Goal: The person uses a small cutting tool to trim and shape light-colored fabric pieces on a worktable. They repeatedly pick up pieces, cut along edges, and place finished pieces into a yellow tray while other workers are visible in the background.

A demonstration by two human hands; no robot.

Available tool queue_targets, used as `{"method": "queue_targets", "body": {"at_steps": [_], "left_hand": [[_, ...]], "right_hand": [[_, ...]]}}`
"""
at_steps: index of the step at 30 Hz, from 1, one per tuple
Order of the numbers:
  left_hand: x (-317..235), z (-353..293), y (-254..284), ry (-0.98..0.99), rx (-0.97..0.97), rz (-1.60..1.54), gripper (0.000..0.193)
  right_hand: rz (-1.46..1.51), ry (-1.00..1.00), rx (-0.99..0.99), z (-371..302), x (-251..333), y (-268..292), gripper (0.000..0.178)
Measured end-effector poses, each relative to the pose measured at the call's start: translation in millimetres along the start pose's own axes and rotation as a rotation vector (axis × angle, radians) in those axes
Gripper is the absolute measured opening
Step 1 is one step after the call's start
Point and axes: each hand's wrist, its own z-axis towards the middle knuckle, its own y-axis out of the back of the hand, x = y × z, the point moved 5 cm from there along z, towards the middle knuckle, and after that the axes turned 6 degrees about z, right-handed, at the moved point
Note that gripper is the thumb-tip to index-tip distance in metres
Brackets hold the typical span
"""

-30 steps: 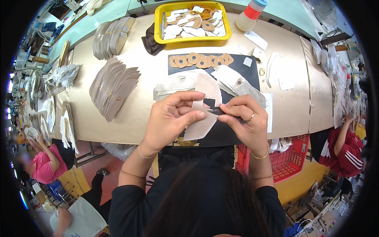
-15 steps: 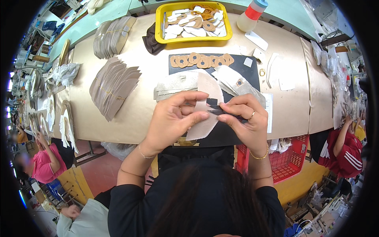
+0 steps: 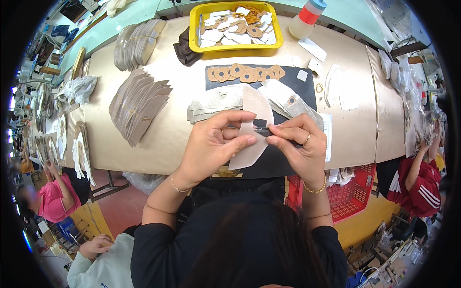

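Between my two hands is a beige fabric piece [image 3: 258, 104] with a curved outer edge and a dark square gap at its middle. My left hand [image 3: 209, 146] pinches its left side between thumb and fingers. My right hand [image 3: 303, 146] is closed, thumb against forefinger, on a thin dark strip [image 3: 263, 129] that meets the piece at the gap; I cannot make out its kind. Behind lie grey-white cut pieces [image 3: 216, 103] on the left and more pale pieces [image 3: 288, 98] on the right. All this is over a black mat [image 3: 307, 86].
A row of tan ring-shaped pieces [image 3: 247, 74] lies along the mat's far edge. Beyond stand a yellow tray [image 3: 193, 29] of small cut pieces and a bottle [image 3: 302, 26] with a red band. Bundled beige pieces [image 3: 137, 105] lie left. A red basket [image 3: 355, 192] stands below the table's right side.
The dark strip has shifted at the gap, and a pointed fabric bit seen there before no longer shows. My hands have barely moved. At lower left, another person's hand has moved right and up.
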Motion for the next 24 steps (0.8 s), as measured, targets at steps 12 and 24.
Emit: {"method": "queue_targets", "body": {"at_steps": [12, 24], "left_hand": [[0, -1, 0, -0.01, -0.007, -0.011, 0.041], [0, -2, 4, 0.028, -0.009, 0.001, 0.045]], "right_hand": [[-0.014, 0.029, -0.03, 1, 0, -1, 0.022], [0.074, -0.061, 0.019, -4, -6, 6, 0.024]]}}
